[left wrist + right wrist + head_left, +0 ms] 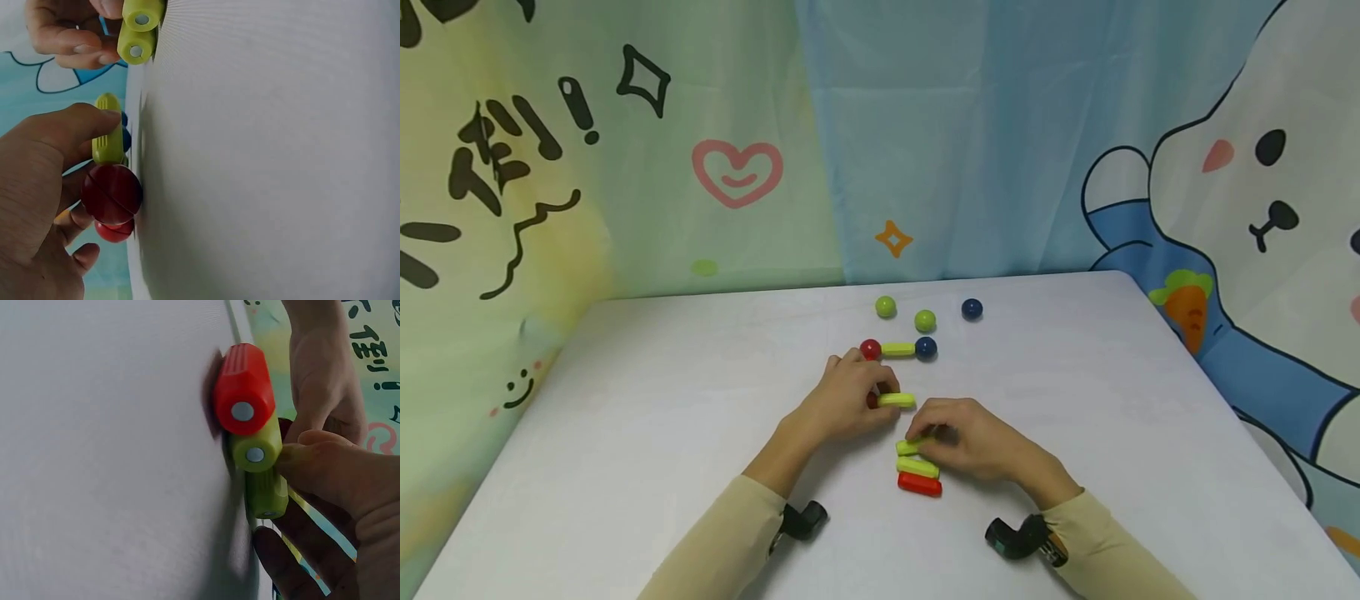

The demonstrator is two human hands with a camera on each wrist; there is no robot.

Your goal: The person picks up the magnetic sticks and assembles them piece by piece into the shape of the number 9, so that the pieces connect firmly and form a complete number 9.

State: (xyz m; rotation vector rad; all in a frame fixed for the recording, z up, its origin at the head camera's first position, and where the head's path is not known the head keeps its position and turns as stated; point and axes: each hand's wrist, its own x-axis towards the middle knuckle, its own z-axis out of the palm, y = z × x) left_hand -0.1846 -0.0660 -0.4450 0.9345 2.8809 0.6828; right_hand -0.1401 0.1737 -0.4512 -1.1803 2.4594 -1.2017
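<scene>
Left hand, fingers clamped on lime rod; dark red ball at its end; right hand pinches second lime rod.

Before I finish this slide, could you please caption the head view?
Left hand holds one yellow-green rod, right hand pinches another, near a red rod on a white table.

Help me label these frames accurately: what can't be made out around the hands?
Head view: most of the nearer shiny red plastic-looking ball, hidden by the left hand.
Head view: right end of the yellow-green plastic-looking rod held by the right hand, which covers it.
Left wrist view: rest of the right hand, cut off by the top edge.
Right wrist view: left hand's grip, hidden by the right hand.
</scene>
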